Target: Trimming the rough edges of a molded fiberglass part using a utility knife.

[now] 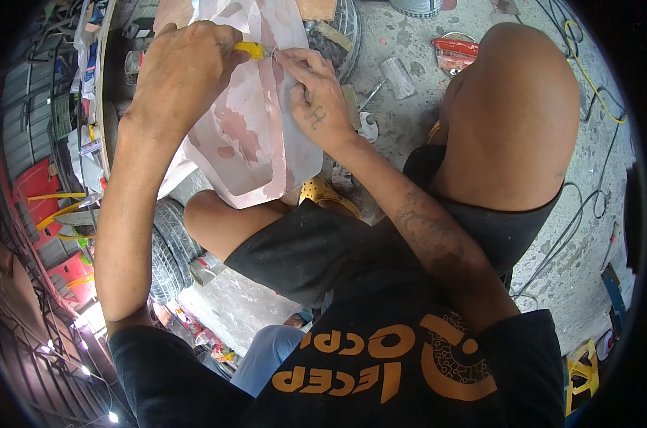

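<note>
My left hand [188,68] is closed round a small yellow-handled tool [248,50], with a thin metal tip pointing right. My right hand [313,96] has its thumb and forefinger pinched together at that tip; whatever they grip is too small to make out. Beneath both hands lies a large moulded panel [232,153], white with pinkish-brown patches and a raised ridge along its right side. Its near end comes close to my bent left leg.
A tyre [346,43] lies beyond the panel, and more tyres [170,250] stand at the left. On the concrete floor are a red-handled tool [455,48], a clear plastic piece [398,78] and a spanner end [368,127]. Cables [580,207] trail at the right.
</note>
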`<state>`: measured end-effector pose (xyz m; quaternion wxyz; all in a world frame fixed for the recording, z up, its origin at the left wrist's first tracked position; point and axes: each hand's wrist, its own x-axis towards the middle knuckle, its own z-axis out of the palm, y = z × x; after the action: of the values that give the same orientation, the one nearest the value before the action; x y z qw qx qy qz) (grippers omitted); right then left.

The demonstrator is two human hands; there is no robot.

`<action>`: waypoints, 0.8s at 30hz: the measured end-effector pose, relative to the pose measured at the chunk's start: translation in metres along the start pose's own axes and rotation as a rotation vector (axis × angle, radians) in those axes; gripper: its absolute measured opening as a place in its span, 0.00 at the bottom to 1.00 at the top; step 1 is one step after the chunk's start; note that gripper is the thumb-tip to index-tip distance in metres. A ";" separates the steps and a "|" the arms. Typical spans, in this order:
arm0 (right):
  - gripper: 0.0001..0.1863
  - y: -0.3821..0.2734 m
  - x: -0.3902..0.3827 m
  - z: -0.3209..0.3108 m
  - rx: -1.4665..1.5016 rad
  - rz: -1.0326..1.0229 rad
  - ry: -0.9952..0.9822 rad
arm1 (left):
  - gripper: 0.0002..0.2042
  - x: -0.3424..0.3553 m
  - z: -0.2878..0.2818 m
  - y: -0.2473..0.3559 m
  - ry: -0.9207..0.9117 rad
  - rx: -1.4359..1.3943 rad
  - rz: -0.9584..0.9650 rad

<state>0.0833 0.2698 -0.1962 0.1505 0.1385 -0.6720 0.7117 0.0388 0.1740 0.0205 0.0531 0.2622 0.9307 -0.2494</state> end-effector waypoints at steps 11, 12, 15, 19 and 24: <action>0.30 0.008 0.010 0.006 0.012 -0.020 0.023 | 0.13 0.005 0.001 -0.010 0.029 0.010 0.016; 0.30 0.007 0.010 0.005 0.010 -0.033 0.025 | 0.13 0.004 0.000 -0.009 0.028 0.011 0.015; 0.30 0.005 0.006 0.003 0.016 -0.036 0.019 | 0.13 0.000 0.001 -0.006 0.015 -0.009 -0.014; 0.32 0.002 0.002 0.003 0.011 -0.020 0.021 | 0.13 -0.004 0.001 -0.004 0.029 0.018 0.021; 0.31 -0.002 -0.005 -0.001 0.030 0.012 0.004 | 0.12 -0.008 -0.002 -0.001 0.052 -0.001 0.049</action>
<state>0.0887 0.2704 -0.1964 0.1455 0.1354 -0.6616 0.7230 0.0457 0.1706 0.0245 0.0351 0.2912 0.9252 -0.2406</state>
